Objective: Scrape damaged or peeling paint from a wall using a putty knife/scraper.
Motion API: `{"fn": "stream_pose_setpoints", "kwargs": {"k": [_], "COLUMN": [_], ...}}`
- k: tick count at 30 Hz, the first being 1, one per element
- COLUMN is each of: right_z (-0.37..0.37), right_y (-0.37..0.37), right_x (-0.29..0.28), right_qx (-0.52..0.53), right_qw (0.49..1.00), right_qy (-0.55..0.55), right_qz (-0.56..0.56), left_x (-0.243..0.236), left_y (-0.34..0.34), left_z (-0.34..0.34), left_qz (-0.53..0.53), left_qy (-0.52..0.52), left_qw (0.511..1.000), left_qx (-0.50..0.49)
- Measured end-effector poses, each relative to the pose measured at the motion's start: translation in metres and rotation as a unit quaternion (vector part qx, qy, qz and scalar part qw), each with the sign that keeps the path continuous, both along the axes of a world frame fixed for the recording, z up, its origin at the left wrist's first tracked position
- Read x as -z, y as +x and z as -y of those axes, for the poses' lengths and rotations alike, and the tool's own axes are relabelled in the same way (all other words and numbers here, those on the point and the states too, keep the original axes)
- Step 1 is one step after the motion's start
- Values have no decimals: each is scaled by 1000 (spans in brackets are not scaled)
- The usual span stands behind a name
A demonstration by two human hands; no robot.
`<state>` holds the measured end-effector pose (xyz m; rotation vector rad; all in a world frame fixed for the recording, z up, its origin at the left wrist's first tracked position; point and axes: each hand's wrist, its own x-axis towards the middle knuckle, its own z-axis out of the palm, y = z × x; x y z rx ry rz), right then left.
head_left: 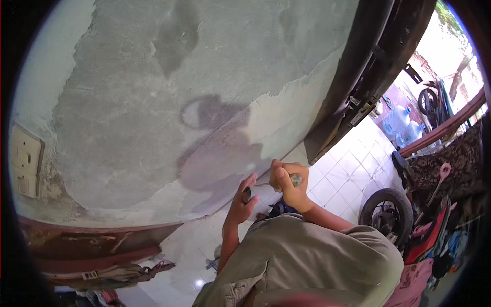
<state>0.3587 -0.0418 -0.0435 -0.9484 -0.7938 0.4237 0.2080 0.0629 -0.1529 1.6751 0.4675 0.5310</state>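
My left hand (238, 202) is raised close to the wall, with a small dark flat piece (247, 193) between its thumb and fingers. To its right, my right hand (292, 185) makes a fist around a handle-like thing, of which only the rounded, mottled grey-green end (296, 179) shows. What lies beyond the fist is mostly hidden. Both hands are in front of a pale wall (266, 120) that carries a large, uneven grey patch (123, 123) with darker blotches. Shadows fall across the patch and the wall's lower part.
A switch plate (26, 161) sits on the wall at left, above brown wooden furniture (97, 243). At right, a dark door (353, 87) stands by the white tiled floor (340, 171). Beyond are a motorcycle wheel (386, 212), large blue water bottles (397, 121) and piled cloths (417, 281).
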Motion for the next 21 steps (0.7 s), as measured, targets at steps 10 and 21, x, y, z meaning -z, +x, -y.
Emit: {"fn": "stream_pose_setpoints", "kwargs": {"k": [10,21], "right_z": [-2,26], "right_y": [65,223], "right_x": [-31,-24], "right_qx": [-86,-232], "right_qw": [991,932], "right_qy": [5,124], "right_qz": [-98,-250], "left_x": [-71,-80], "left_y": [63,196], "left_z": [17,55], "left_qz": [-39,17], "left_qy": [-73,-148], "left_qw": [996,986], "left_qx": [34,-70]}}
